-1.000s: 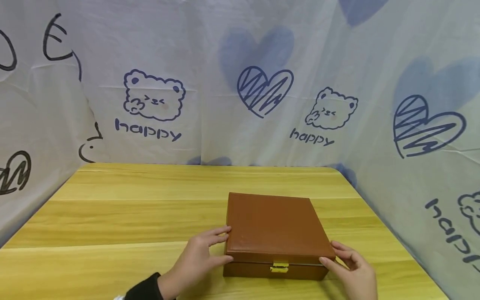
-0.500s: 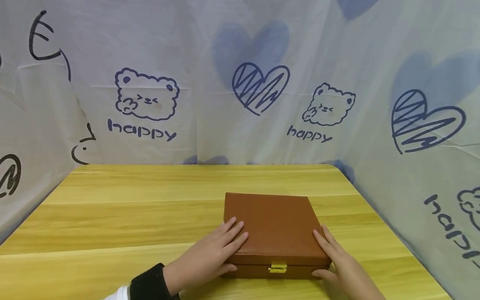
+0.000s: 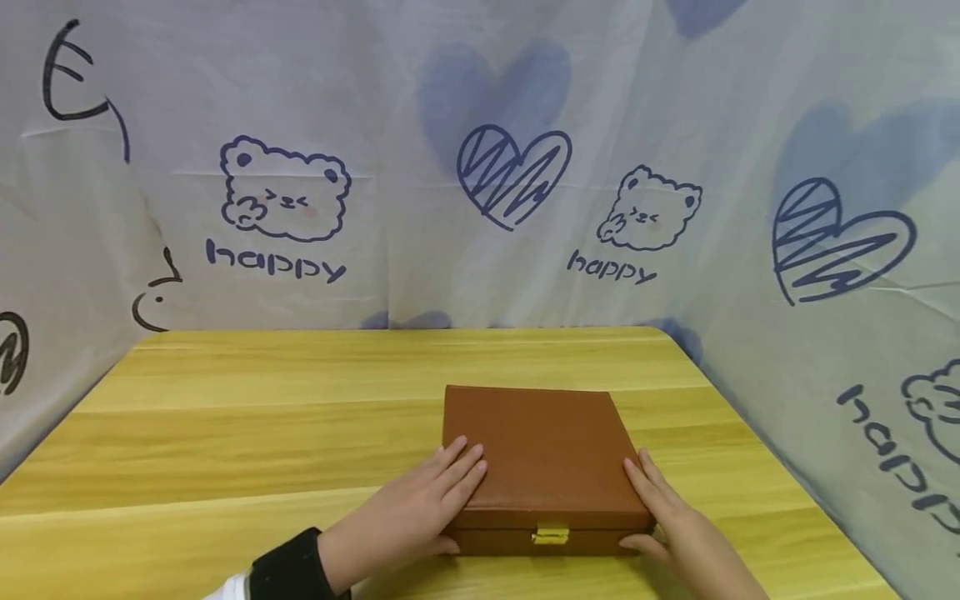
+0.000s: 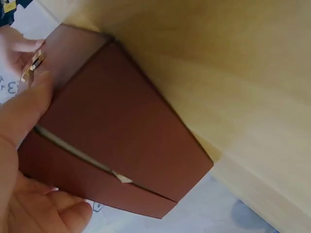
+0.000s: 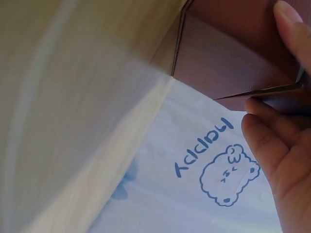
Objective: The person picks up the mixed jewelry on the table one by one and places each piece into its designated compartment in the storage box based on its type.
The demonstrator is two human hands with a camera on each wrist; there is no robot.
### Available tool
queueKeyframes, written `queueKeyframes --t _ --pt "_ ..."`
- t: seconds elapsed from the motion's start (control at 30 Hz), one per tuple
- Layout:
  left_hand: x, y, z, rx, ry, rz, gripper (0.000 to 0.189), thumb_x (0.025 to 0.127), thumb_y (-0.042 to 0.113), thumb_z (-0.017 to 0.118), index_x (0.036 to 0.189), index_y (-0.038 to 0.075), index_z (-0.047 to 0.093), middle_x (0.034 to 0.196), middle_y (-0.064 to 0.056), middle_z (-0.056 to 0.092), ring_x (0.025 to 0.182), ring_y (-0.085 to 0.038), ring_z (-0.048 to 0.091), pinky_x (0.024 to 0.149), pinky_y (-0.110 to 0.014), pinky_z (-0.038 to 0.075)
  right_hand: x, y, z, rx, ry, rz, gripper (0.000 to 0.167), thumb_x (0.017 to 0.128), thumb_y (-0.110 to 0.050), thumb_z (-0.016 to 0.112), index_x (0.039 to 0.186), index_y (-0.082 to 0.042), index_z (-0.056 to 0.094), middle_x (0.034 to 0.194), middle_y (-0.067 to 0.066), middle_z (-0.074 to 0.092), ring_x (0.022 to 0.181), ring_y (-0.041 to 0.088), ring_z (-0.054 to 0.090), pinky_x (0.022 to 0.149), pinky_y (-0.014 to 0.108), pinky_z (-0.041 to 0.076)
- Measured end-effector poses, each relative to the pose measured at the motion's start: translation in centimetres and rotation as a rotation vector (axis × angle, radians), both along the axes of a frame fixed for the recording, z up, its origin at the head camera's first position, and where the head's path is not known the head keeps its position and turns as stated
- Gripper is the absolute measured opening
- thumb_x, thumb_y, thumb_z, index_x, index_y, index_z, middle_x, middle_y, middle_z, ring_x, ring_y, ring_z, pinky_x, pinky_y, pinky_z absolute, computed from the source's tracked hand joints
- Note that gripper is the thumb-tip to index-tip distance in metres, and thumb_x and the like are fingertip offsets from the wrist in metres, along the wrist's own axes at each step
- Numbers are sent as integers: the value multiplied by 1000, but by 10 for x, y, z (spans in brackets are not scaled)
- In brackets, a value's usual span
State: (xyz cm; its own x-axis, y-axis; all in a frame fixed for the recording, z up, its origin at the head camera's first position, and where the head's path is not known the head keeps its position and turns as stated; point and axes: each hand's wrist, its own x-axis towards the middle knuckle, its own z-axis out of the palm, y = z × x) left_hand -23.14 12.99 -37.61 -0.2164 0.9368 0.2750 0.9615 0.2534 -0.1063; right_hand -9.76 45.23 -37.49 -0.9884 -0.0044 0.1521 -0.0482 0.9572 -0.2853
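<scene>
A brown leather-look box (image 3: pixel 543 446) sits on the table with its lid down and a gold clasp (image 3: pixel 551 536) facing me. My left hand (image 3: pixel 405 521) grips its near left corner, fingers laid over the lid and thumb at the front. At the near right corner my right hand (image 3: pixel 682 525) holds it likewise, fingertips on the lid's edge, thumb low on the front face. A thin pale seam (image 4: pixel 77 151) runs between lid and base in the left wrist view. The right wrist view shows the box's side (image 5: pixel 223 58) between thumb and fingers.
The yellow wood-grain table (image 3: pixel 247 425) stretches left of and behind the box. A white cloth (image 3: pixel 420 250) printed with hearts, bears and the word happy hangs around its back and sides.
Both hands have shifted from the box's sides onto its near corners, with fingers now over the lid. The box stands slightly left in view, as does the whole background.
</scene>
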Motion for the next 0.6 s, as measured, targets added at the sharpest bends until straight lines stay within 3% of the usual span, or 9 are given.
queueKeyframes --t 0.1,0.2,0.3,0.4,0.5,0.6 --pt "-2 -2 -1 -8 -81 -1 81 82 37 65 144 3 27 150 -18 28 138 -36 27 106 -41 37 0 3 -3 44 60 36 84 75 -28 72 146 -23 27 151 11 29 121 27 52 83 28 52" --pt "-2 -4 -4 23 -116 -1 80 82 35 66 144 3 27 150 -19 27 138 -36 27 103 -39 41 0 9 -8 101 175 101 81 72 -24 75 143 -24 35 148 1 37 123 15 49 85 19 50" --pt "0 -5 -8 64 -49 -20 76 82 35 65 142 0 32 147 -21 33 135 -37 33 97 -35 46 1 14 -12 152 306 190 80 69 -20 77 140 -20 41 145 -5 41 119 8 51 86 5 43" --pt "3 -4 -10 88 26 -36 72 83 34 65 139 -2 36 143 -22 38 132 -37 38 95 -33 48 2 15 -12 183 373 251 81 66 -18 79 138 -16 43 143 -2 44 112 10 58 87 -2 36" --pt "5 -1 -6 64 67 -13 71 84 36 63 139 0 37 144 -20 39 133 -35 38 99 -36 45 3 13 -6 235 367 243 76 67 -21 78 136 -14 46 138 3 51 109 18 61 97 -1 28" --pt "7 12 5 28 64 29 73 84 45 60 141 5 36 147 -15 36 137 -32 32 108 -44 34 1 1 4 300 369 218 70 69 -31 77 132 -15 52 132 4 56 114 22 58 111 6 9"
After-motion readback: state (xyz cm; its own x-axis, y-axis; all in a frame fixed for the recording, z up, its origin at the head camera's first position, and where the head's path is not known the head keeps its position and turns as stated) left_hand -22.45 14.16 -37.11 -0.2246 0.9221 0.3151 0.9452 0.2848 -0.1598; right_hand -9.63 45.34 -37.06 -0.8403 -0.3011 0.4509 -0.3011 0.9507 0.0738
